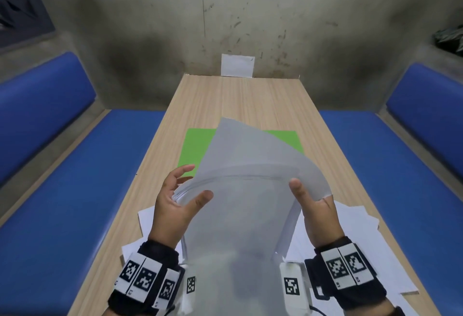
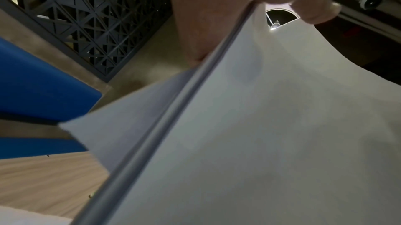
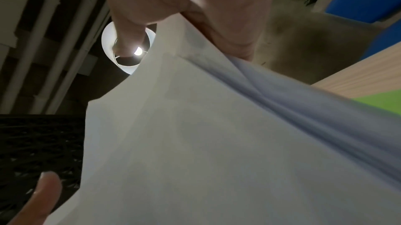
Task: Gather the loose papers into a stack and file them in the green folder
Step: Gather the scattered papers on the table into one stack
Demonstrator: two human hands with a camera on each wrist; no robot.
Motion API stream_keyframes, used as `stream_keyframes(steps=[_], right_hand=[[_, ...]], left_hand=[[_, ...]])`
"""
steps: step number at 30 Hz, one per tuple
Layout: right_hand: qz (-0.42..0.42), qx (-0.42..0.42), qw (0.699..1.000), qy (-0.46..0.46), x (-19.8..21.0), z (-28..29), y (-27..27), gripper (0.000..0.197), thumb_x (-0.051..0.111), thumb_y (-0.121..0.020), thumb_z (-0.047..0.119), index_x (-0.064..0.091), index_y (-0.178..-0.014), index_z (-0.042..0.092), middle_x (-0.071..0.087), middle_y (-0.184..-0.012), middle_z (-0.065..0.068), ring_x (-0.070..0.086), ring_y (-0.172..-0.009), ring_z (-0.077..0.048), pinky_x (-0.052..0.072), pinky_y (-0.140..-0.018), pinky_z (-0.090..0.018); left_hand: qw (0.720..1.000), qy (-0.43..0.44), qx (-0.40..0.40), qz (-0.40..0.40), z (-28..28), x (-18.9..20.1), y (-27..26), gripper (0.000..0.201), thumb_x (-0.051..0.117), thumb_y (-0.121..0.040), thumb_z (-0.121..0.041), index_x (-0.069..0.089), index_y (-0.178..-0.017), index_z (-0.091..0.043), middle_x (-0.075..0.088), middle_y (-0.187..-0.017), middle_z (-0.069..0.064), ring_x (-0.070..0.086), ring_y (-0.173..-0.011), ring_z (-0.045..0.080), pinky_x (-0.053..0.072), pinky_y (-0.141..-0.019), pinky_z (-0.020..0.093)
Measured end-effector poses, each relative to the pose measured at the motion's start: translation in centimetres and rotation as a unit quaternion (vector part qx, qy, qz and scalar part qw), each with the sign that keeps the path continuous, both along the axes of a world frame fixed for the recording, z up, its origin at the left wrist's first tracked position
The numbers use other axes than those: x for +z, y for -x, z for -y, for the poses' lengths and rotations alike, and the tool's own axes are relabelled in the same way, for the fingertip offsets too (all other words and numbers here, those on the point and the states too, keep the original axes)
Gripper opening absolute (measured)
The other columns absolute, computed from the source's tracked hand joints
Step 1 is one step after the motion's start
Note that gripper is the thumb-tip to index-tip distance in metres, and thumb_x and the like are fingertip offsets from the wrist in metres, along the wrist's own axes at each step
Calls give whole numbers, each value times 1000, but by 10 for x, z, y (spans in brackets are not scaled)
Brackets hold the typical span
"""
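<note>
I hold a stack of white papers upright above the table, its sheets bowed and fanned at the top. My left hand grips the stack's left edge, thumb in front and fingers behind. My right hand grips the right edge the same way. The wrist views show the paper stack close up, pinched at its edges. The green folder lies shut and flat on the table beyond the stack, partly hidden by it. More loose papers lie on the table under my hands.
The long wooden table runs away from me to a concrete wall. A white card leans at the far end. Blue benches flank both sides.
</note>
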State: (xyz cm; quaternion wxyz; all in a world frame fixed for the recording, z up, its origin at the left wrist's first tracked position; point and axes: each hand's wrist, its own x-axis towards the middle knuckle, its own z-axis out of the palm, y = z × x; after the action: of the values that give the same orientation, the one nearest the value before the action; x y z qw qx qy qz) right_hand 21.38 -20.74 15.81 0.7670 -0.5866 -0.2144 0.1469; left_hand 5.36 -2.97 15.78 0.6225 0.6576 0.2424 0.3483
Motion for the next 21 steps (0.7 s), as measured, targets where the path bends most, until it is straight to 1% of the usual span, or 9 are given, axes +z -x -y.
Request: stream_keyframes(steps=[2,4,6,8,11,13,16,18,21], right_hand=[[15,-8,1000,-4,0,-1,-1,26,71,-73,41,65,-93,26,75,-82,18,69,-80,5,54,-74,-11],[29,-25,999,-16,2,-1,-5,6,65,-85,24,60,-83,27,68,-77,13,64,-74,-3,52,-72,-19],[51,-43,997,-26,9,1,-8,28,54,-91,-1,56,-76,23,63,-72,13,61,-68,-1,50,-70,-18],[74,-63,995,-39,20,5,-13,34,51,-90,-8,62,-74,20,70,-68,16,63,-67,6,52,-68,-9],[106,-48,992,-45,33,9,-24,35,50,-91,-6,69,-76,19,72,-69,19,65,-70,9,51,-69,-4],[127,-22,991,-18,32,9,-31,44,52,-91,-5,74,-71,27,72,-71,21,63,-71,9,50,-70,-4],[180,-12,981,66,23,2,-27,49,62,-87,-1,72,-68,43,69,-73,24,59,-72,9,46,-70,-2],[196,-13,977,88,17,0,-21,47,64,-86,1,70,-67,44,67,-72,24,58,-72,8,44,-71,-2],[157,-47,986,21,23,3,-17,43,63,-85,1,72,-67,39,69,-70,21,59,-69,5,49,-68,-5]], left_hand=[[1000,-5,0,-5,1,1,-1,78,82,-38,-60,49,-108,-52,53,-109,-24,49,-100,-21,45,-87,22],[1000,4,2,-15,-1,-7,-1,74,86,-58,-31,43,-116,-48,45,-113,-32,43,-99,-29,39,-87,17],[999,26,-3,-38,-4,-17,0,70,85,-63,-20,48,-117,-44,50,-121,-26,49,-114,-7,43,-93,22],[997,55,-13,-57,-5,-25,3,60,85,-55,-27,59,-108,-38,68,-113,-6,63,-108,13,55,-83,22],[995,74,-13,-68,-5,-30,4,37,83,-65,-11,66,-94,-27,77,-89,-8,71,-88,8,57,-67,16],[994,77,-20,-68,-6,-30,4,37,81,-67,-6,66,-97,-23,77,-90,-5,71,-85,7,56,-66,17],[995,73,-31,-65,-7,-29,5,52,84,-54,-25,67,-103,-21,76,-96,0,71,-86,9,54,-65,17],[995,61,-31,-76,-8,-29,4,58,82,-48,-35,66,-103,-24,75,-94,-3,69,-84,5,53,-63,15],[995,49,-33,-77,-8,-26,6,40,82,-65,-11,65,-100,-22,75,-87,-12,68,-75,-3,51,-59,10]])
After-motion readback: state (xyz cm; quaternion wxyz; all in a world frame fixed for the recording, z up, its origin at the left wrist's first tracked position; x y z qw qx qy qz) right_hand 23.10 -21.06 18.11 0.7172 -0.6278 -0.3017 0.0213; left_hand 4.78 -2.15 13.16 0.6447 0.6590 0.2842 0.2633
